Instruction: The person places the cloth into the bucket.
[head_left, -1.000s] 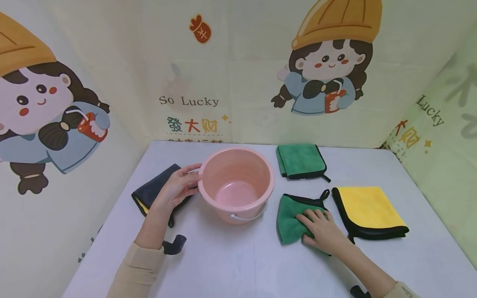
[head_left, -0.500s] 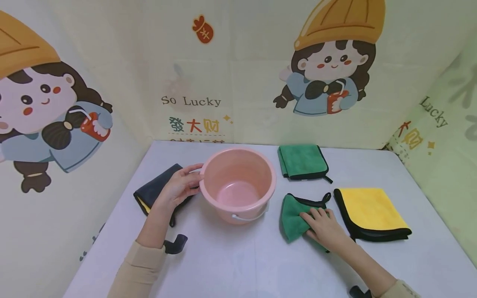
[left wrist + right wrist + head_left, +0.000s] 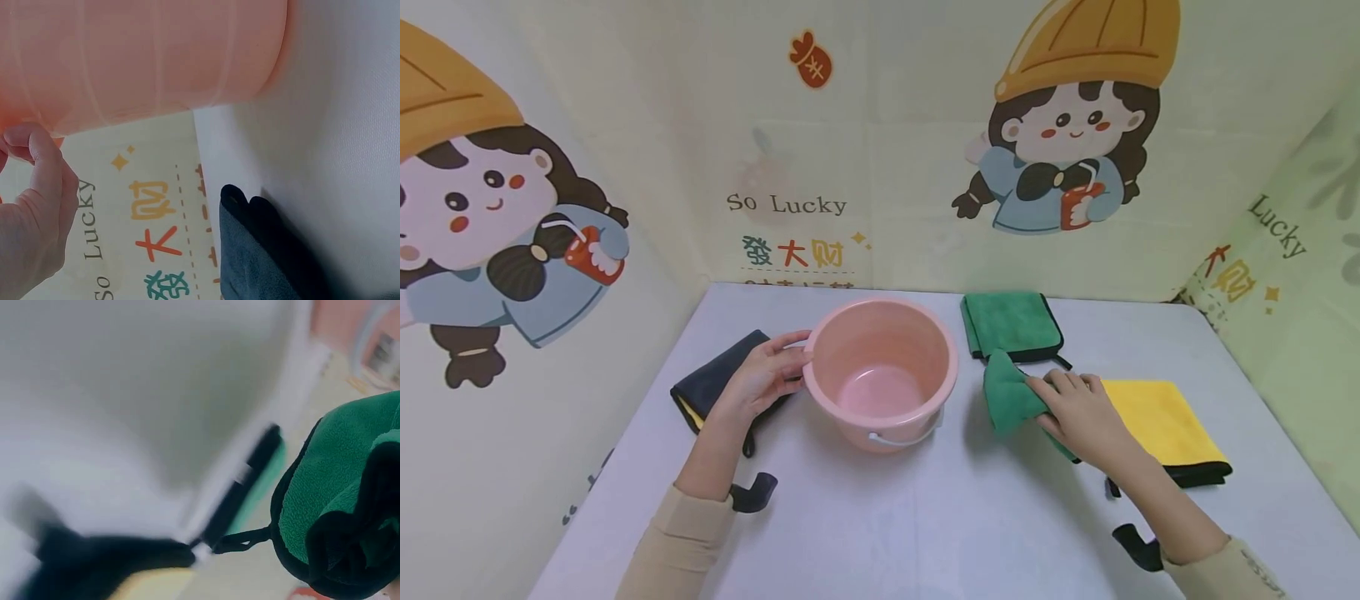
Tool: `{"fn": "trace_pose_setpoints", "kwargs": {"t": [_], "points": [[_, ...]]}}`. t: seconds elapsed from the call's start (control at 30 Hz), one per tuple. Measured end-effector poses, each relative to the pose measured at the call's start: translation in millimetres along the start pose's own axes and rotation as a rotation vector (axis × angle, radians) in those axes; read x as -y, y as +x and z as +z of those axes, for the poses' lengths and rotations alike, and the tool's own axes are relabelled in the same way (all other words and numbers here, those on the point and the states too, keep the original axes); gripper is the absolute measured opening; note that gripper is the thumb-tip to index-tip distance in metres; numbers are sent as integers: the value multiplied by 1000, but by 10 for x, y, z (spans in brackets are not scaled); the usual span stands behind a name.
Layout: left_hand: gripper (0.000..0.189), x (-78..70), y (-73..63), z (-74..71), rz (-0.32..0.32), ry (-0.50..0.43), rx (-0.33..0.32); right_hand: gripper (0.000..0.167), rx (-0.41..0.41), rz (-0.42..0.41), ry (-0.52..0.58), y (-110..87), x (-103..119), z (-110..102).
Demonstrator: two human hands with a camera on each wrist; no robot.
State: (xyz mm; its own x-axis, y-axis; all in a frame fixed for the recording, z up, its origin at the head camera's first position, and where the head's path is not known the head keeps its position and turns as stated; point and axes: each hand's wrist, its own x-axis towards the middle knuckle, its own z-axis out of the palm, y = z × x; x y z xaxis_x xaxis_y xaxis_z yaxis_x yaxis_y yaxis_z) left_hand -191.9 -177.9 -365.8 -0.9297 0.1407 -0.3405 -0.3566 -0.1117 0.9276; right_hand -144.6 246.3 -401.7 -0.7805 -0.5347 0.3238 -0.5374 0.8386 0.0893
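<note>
A pink bucket with a white handle stands upright mid-table. My left hand holds its rim at the left side; in the left wrist view the bent fingers meet the bucket wall. My right hand grips a green cloth with black edging, raised above the table to the right of the bucket. In the right wrist view this green cloth hangs bunched, its black loop dangling.
Another green cloth lies folded at the back, right of the bucket. At the right lies a folded yellow cloth with black trim, partly behind my right hand. A folded dark cloth lies under my left forearm's far side.
My right hand has gathered the nearer green cloth and lifted it off the table, moving up and away. My left hand stays at the bucket's rim.
</note>
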Motion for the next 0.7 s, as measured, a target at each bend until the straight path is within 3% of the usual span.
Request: {"fn": "trace_pose_setpoints", "kwargs": {"t": [0.37,0.57,0.7], "points": [[53,-7,13,-18,-2,5,20,45,-108,-25,-8,404,-132,-448],[54,-16,21,-36,-2,-4,36,45,-125,-49,-16,677,-34,-570],[53,-8,31,-46,-1,-10,36,45,-154,-114,-45,844,74,-570]]}}
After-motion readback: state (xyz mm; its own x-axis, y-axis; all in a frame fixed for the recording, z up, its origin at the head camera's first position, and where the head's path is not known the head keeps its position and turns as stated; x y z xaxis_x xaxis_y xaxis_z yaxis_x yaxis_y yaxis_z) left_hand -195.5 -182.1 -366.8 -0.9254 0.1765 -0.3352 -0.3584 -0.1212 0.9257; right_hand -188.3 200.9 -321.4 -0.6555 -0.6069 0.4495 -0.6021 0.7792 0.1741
